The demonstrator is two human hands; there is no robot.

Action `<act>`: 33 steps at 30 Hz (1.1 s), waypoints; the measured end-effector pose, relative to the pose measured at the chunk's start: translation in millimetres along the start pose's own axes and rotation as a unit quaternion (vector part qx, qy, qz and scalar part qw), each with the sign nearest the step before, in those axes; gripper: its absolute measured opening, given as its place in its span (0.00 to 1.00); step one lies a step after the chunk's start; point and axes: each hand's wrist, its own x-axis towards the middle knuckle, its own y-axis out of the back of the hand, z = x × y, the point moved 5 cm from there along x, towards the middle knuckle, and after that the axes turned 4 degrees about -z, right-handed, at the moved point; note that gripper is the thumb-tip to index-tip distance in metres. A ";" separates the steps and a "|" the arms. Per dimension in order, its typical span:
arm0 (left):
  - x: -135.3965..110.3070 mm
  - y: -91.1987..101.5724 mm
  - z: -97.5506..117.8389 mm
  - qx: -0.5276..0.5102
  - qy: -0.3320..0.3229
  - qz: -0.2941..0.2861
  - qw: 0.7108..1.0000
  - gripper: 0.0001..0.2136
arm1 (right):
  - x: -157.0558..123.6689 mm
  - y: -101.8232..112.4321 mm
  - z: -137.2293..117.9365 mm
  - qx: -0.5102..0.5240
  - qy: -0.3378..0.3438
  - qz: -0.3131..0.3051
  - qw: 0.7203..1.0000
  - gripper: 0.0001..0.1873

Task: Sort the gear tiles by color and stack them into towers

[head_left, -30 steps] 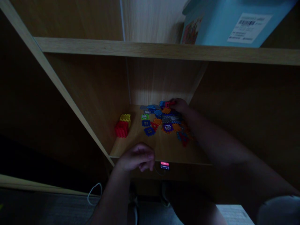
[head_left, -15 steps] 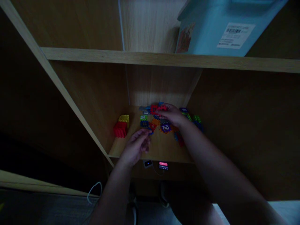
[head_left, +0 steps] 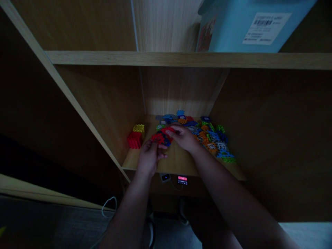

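Note:
A heap of small coloured interlocking plastic tiles [head_left: 207,136] lies on a wooden shelf board [head_left: 178,160] inside a dim cabinet. My left hand [head_left: 149,157] and my right hand [head_left: 184,137] meet at the front left of the heap. Both pinch the same red tile pieces [head_left: 162,135], with a blue tile just under them. A built red and yellow block [head_left: 136,136] stands to the left of my hands, near the cabinet's side wall.
A light blue box with a barcode label [head_left: 249,24] stands on the upper shelf [head_left: 181,58]. Below the shelf edge a small device shows a red lit screen [head_left: 182,180]. A white cable loop [head_left: 109,205] lies on the floor at left.
My right hand came from the back of the heap toward the front left carrying red tiles. My left hand rose from the shelf edge to meet it. More of the heap shows at right.

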 end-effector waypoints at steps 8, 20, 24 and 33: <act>0.1 -1.3 -4.9 0.012 -0.007 -0.039 0.999 0.22 | -2.4 -9.6 -4.0 -0.002 0.064 -0.083 0.994 0.12; -1.2 0.6 0.8 -0.038 -0.007 -0.018 0.999 0.21 | -4.6 -8.1 4.3 0.136 -0.003 -0.033 0.990 0.08; -1.8 0.1 0.4 -0.021 -0.016 -0.016 1.000 0.20 | -4.7 -8.8 8.4 0.151 -0.081 -0.039 0.985 0.16; -2.6 -3.2 1.3 0.009 -0.056 -0.020 0.998 0.23 | -3.0 -16.0 12.1 0.162 -0.121 -0.068 0.977 0.20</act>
